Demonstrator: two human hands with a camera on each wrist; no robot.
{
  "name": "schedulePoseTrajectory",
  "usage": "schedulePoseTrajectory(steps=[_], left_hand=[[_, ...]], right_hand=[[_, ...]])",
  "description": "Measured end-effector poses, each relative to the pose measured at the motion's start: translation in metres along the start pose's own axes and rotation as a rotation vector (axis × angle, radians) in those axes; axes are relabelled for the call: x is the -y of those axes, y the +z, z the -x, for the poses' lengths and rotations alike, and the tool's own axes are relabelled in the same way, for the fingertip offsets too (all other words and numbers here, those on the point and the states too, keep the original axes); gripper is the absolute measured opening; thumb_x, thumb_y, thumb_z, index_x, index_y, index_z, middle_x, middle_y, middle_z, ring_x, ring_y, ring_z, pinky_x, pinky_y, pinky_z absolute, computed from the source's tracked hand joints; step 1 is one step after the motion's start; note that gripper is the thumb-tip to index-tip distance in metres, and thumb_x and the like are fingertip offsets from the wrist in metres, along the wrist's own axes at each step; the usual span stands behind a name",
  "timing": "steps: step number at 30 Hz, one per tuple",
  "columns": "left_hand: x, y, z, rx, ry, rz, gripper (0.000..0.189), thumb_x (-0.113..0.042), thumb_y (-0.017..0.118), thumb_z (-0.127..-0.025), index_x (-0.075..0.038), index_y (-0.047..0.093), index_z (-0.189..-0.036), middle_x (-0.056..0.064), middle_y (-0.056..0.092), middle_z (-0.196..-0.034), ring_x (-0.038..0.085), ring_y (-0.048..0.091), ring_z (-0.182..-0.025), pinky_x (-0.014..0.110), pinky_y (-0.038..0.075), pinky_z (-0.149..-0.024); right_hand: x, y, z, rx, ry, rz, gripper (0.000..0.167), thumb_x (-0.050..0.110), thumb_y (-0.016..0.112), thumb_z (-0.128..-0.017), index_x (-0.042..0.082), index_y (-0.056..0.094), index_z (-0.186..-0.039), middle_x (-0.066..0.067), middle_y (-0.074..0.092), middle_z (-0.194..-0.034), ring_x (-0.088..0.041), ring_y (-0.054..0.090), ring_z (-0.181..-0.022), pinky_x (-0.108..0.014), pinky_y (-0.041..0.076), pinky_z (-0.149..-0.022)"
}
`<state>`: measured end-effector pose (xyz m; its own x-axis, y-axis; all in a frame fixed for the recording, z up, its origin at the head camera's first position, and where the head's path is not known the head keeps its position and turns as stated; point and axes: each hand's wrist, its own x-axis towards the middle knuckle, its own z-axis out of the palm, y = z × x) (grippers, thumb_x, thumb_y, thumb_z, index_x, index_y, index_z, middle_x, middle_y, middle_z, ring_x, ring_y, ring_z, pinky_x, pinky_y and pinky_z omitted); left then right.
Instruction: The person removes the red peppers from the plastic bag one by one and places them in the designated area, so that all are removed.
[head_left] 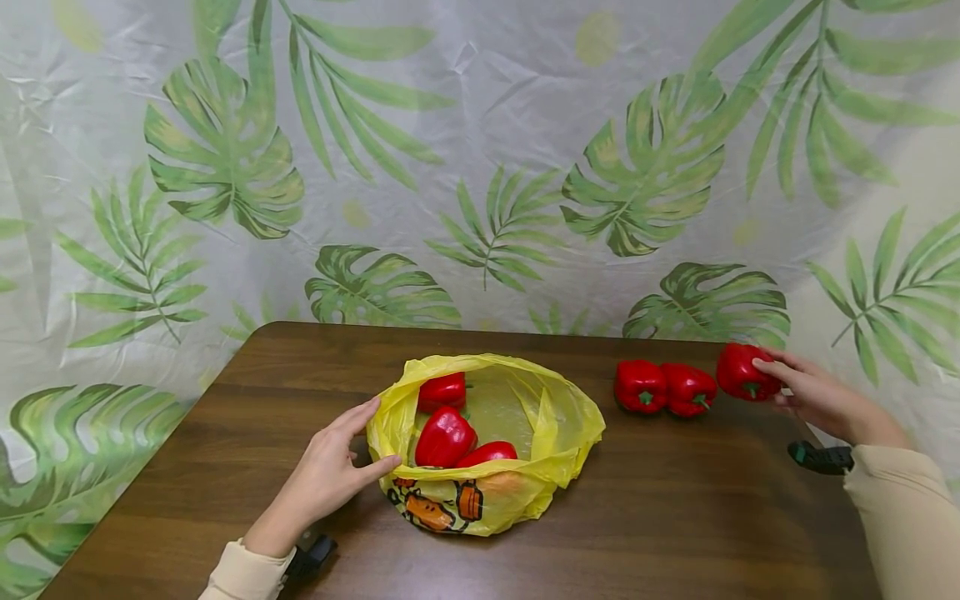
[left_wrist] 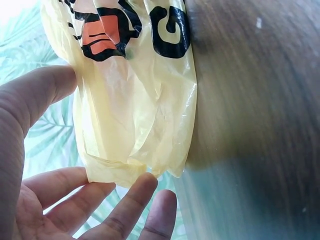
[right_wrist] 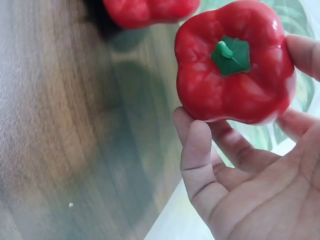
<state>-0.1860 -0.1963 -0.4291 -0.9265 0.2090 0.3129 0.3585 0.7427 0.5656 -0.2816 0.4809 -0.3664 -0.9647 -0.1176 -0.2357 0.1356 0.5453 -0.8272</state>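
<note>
In the head view a yellow plastic bag (head_left: 517, 492) stands on the table with its mouth spread wide. Inside it lie three red bell peppers, one in front of another; the middle pepper (head_left: 444, 437) shows best. My left hand (head_left: 326, 467) touches the bag's left rim with thumb and fingers spread and fairly straight. At the far right, my right hand (head_left: 836, 406) holds a red bell pepper (head_left: 741, 371) between thumb and fingers. The right wrist view shows that pepper's green stem (right_wrist: 231, 57) facing the camera. Two more peppers (head_left: 639, 387) sit side by side left of it.
The brown wooden table (head_left: 675, 508) ends at the back against a leaf-print cloth (head_left: 510, 108). Its right edge passes under my right forearm. Dark wrist straps (head_left: 821, 457) sit on both wrists.
</note>
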Motion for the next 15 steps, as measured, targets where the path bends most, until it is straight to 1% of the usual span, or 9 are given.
schedulePoseTrajectory(steps=[5,8,11,15], left_hand=[[0.001,0.000,0.000,0.003,-0.004,0.005,0.087,-0.034,0.091,-0.088,-0.005,0.051,-0.160,0.022,0.055,-0.160,0.041,0.065,-0.132,0.037,0.066,-0.078],[0.001,0.001,-0.001,0.005,-0.006,0.014,0.087,-0.033,0.091,-0.088,-0.005,0.051,-0.160,0.022,0.054,-0.160,0.041,0.065,-0.132,0.039,0.066,-0.079],[0.001,0.000,-0.001,0.007,-0.005,0.020,0.087,-0.033,0.091,-0.088,-0.005,0.050,-0.160,0.022,0.054,-0.161,0.041,0.065,-0.132,0.039,0.066,-0.079],[0.000,-0.001,0.000,0.006,-0.003,0.019,0.087,-0.033,0.091,-0.089,-0.005,0.050,-0.160,0.021,0.055,-0.160,0.040,0.066,-0.132,0.038,0.066,-0.078]], right_hand=[[-0.008,0.001,0.001,-0.004,0.006,-0.006,0.078,0.042,0.037,-0.117,-0.008,0.002,-0.166,0.012,0.052,-0.112,-0.013,0.052,-0.075,-0.026,0.056,-0.076],[-0.015,0.000,0.001,-0.001,0.023,0.007,0.076,0.043,0.038,-0.117,-0.009,0.006,-0.164,0.009,0.054,-0.109,-0.013,0.054,-0.074,-0.026,0.058,-0.078],[-0.021,-0.001,0.000,0.001,0.052,0.014,0.073,0.045,0.039,-0.117,-0.008,0.013,-0.160,0.005,0.056,-0.107,-0.012,0.055,-0.072,-0.027,0.059,-0.076],[-0.027,-0.001,0.000,0.014,0.074,0.002,0.070,0.045,0.040,-0.116,-0.008,0.019,-0.156,0.005,0.059,-0.105,-0.012,0.057,-0.070,-0.028,0.058,-0.075]])
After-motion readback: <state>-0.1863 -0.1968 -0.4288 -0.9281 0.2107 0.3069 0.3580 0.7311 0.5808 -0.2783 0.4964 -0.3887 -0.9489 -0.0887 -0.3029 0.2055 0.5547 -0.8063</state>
